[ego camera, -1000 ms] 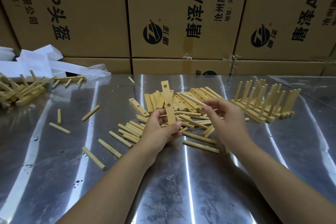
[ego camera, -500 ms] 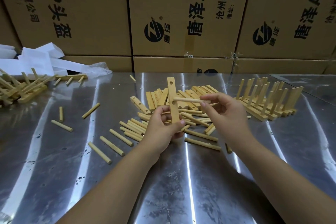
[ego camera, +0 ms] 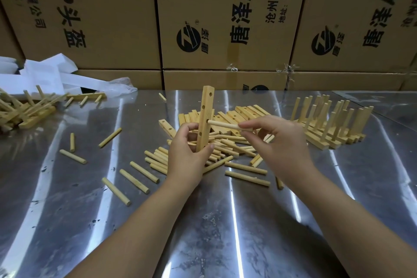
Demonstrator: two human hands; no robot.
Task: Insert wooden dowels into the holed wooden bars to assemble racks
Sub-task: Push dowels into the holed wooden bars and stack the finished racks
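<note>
**Step in hand:** seating a dowel in a bar.

- The left hand (ego camera: 187, 153) gripped the bar (ego camera: 205, 117) by its lower end, thumb and fingers closed round it. The bar stood upright above the table (ego camera: 225, 221).
- The right hand (ego camera: 277, 142), to the right of the bar, pinched the dowel (ego camera: 222, 124) between thumb and fingertips. The dowel was held level, with its tip at the bar's third hole from the top. Whether it had entered, I could not tell.
- The two holes above it were empty.

**Next move, by my judgement:** a straight push along the hole's line, with the bar braced against it, then a fresh dowel for another hole.

**Stock:**

- Loose dowels (ego camera: 135, 178) lay below and left of the bar.
- Spare bars (ego camera: 237, 115) were heaped just behind it.
- Finished racks (ego camera: 334, 124) stood well to its right.
- Another heap of racks (ego camera: 22, 110) lay far to its left.

**Containers:**

- Cartons (ego camera: 225, 18) were stacked behind the bar, closed, their contents unseen.
- No tray or bin held the parts; all lay loose on the table.
</note>
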